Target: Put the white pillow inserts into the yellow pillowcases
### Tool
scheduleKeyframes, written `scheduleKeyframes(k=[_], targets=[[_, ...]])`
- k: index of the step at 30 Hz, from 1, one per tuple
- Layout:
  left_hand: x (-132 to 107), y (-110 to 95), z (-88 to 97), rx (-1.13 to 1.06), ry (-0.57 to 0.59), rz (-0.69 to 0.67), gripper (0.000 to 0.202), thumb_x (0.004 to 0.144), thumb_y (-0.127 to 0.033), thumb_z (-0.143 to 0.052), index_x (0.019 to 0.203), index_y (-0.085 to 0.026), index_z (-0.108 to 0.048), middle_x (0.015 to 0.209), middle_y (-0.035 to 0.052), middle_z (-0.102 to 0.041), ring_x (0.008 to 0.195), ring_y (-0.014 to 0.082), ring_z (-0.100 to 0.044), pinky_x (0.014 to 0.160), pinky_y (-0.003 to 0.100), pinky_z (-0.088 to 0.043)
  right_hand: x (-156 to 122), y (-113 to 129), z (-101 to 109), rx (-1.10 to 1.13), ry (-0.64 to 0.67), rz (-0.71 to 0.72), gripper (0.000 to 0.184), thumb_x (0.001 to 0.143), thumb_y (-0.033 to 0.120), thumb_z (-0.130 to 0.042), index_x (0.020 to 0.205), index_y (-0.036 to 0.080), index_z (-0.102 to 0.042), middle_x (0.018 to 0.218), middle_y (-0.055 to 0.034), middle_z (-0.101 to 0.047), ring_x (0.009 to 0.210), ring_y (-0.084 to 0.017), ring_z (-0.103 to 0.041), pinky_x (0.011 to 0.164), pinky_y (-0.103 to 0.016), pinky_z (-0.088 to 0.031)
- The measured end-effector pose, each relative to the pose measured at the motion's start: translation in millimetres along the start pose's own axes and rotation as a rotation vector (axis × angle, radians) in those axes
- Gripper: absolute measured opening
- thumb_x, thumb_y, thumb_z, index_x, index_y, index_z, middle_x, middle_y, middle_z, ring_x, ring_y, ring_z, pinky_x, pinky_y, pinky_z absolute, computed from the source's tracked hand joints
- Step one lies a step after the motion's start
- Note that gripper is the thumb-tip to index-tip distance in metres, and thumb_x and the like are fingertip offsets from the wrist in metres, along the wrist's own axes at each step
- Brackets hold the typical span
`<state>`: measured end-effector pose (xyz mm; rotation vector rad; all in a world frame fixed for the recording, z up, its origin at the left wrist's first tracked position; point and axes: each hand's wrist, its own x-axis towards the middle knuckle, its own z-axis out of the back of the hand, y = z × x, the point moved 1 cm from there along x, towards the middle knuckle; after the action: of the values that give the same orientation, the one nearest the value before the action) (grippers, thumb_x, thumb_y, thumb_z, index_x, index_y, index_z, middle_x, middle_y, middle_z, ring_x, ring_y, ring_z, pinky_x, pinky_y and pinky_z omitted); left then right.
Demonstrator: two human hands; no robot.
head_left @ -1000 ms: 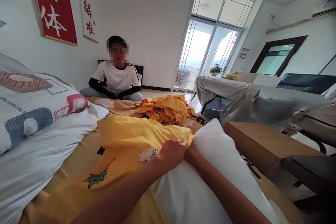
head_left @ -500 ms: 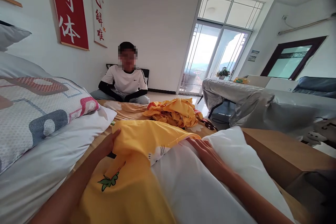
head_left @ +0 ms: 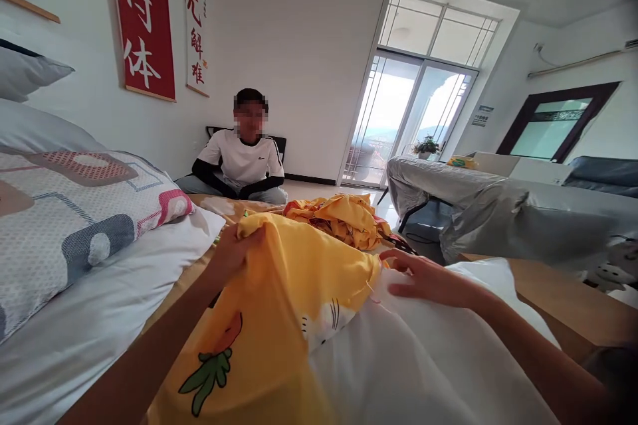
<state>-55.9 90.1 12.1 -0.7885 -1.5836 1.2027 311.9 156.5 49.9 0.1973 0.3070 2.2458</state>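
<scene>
A yellow pillowcase [head_left: 259, 358] with carrot and white cat prints lies before me, partly over a white pillow [head_left: 399, 358]. The pillow's right part shows bare beyond the cloth's edge. My left hand [head_left: 232, 252] is closed round the upper left corner of the pillowcase, which bunches and lifts there. On the other side, my right hand [head_left: 428, 279] has its fingers spread, the fingertips at the pillowcase's right edge, over the white pillow. Whether they touch the cloth or only hover beside it, I cannot tell.
Patterned and white pillows [head_left: 100, 212] are piled at left. Crumpled yellow bedding [head_left: 343, 216] lies beyond the pillowcase. A person [head_left: 244, 159] sits at the bed's far side, hands in lap. At right are a cardboard box [head_left: 563, 305] and plastic-covered furniture [head_left: 478, 212].
My left hand has gathered the pillowcase corner and raised it slightly to the right. My right hand has come up off its flat rest on the pillow, fingers now spread. The view has tilted up a little.
</scene>
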Motion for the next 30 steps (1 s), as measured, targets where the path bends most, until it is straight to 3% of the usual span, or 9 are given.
scheduleKeyframes(k=[4, 7, 9, 11, 13, 15, 19, 25, 30], targets=[[20, 2, 20.8, 0.191, -0.229, -0.047, 0.047, 0.063, -0.053, -0.066, 0.088, -0.013, -0.061, 0.090, 0.0118, -0.066, 0.090, 0.0311, -0.061, 0.078, 0.044, -0.050, 14, -5, -28, -0.282, -0.234, -0.036, 0.051, 0.078, 0.037, -0.061, 0.126, 0.022, -0.053, 0.121, -0.0104, -0.062, 0.111, -0.030, -0.055, 0.095, -0.048, -0.041], [0, 13, 9.5, 0.345, -0.326, -0.185, 0.038, 0.068, -0.034, -0.064, 0.103, -0.018, -0.060, 0.116, 0.0116, -0.059, 0.119, 0.0315, -0.047, 0.104, 0.048, -0.034, 1, 7, -50, -0.407, -0.379, 0.052, 0.041, 0.086, 0.030, -0.051, 0.126, 0.020, -0.055, 0.130, -0.0133, -0.057, 0.117, -0.030, -0.054, 0.097, -0.051, -0.040], [-39, 19, -12.1, 0.553, -0.158, -0.437, 0.039, 0.077, -0.025, -0.055, 0.116, -0.022, -0.055, 0.124, 0.0089, -0.056, 0.123, 0.0251, -0.044, 0.108, 0.042, -0.030, -24, 26, -63, -0.396, -0.360, 0.212, 0.038, 0.090, 0.029, -0.048, 0.127, 0.025, -0.055, 0.131, -0.0103, -0.057, 0.114, -0.026, -0.057, 0.094, -0.045, -0.045], [-87, 28, -40.4, 0.813, 0.296, -0.759, 0.038, 0.088, -0.021, -0.044, 0.125, -0.024, -0.051, 0.128, 0.0064, -0.057, 0.122, 0.0191, -0.046, 0.105, 0.035, -0.032, -53, 48, -81, -0.359, -0.301, 0.399, 0.040, 0.092, 0.027, -0.047, 0.131, 0.030, -0.051, 0.129, -0.0063, -0.060, 0.112, -0.022, -0.059, 0.093, -0.037, -0.047], [-127, 40, -64.1, 0.934, 0.575, -0.986, 0.040, 0.092, -0.026, -0.040, 0.132, -0.021, -0.045, 0.133, 0.0054, -0.055, 0.126, 0.0182, -0.044, 0.106, 0.034, -0.026, -79, 60, -106, -0.333, -0.272, 0.521, 0.052, 0.091, 0.026, -0.049, 0.141, 0.032, -0.039, 0.127, -0.0049, -0.061, 0.112, -0.021, -0.061, 0.090, -0.033, -0.049], [-147, 53, -78.7, 0.971, 0.653, -1.047, 0.045, 0.093, -0.035, -0.043, 0.134, -0.018, -0.042, 0.132, 0.0054, -0.057, 0.124, 0.0190, -0.045, 0.104, 0.035, -0.025, -94, 56, -138, -0.313, -0.270, 0.511, 0.068, 0.089, 0.026, -0.051, 0.150, 0.031, -0.022, 0.130, -0.0054, -0.058, 0.113, -0.024, -0.060, 0.087, -0.034, -0.051], [-149, 74, -83.6, 1.042, 0.680, -0.874, 0.044, 0.080, -0.046, -0.062, 0.114, -0.019, -0.052, 0.102, 0.0017, -0.065, 0.094, 0.0203, -0.056, 0.093, 0.037, -0.032, -98, 24, -185, -0.221, -0.139, 0.423, 0.086, 0.080, 0.018, -0.056, 0.151, 0.031, -0.011, 0.142, -0.0033, -0.045, 0.123, -0.027, -0.052, 0.096, -0.039, -0.048], [-146, 79, -83.3, 1.099, 0.628, -1.027, 0.011, 0.083, -0.024, -0.057, 0.078, -0.020, -0.048, 0.074, -0.0012, -0.055, 0.071, 0.0168, -0.047, 0.073, 0.034, -0.032, -76, 22, -146, 0.059, -0.018, 0.245, 0.089, 0.063, 0.001, -0.044, 0.144, 0.035, -0.035, 0.142, 0.0034, -0.047, 0.128, -0.020, -0.046, 0.104, -0.035, -0.042], [-148, 72, -80.2, 1.065, 0.555, -1.114, 0.015, 0.076, -0.014, -0.056, 0.071, -0.019, -0.043, 0.069, -0.0006, -0.050, 0.068, 0.0162, -0.041, 0.068, 0.033, -0.029, -43, 48, -130, 0.120, 0.056, 0.432, 0.063, 0.075, 0.007, -0.047, 0.131, 0.037, -0.052, 0.136, 0.0046, -0.054, 0.123, -0.019, -0.050, 0.107, -0.035, -0.035]])
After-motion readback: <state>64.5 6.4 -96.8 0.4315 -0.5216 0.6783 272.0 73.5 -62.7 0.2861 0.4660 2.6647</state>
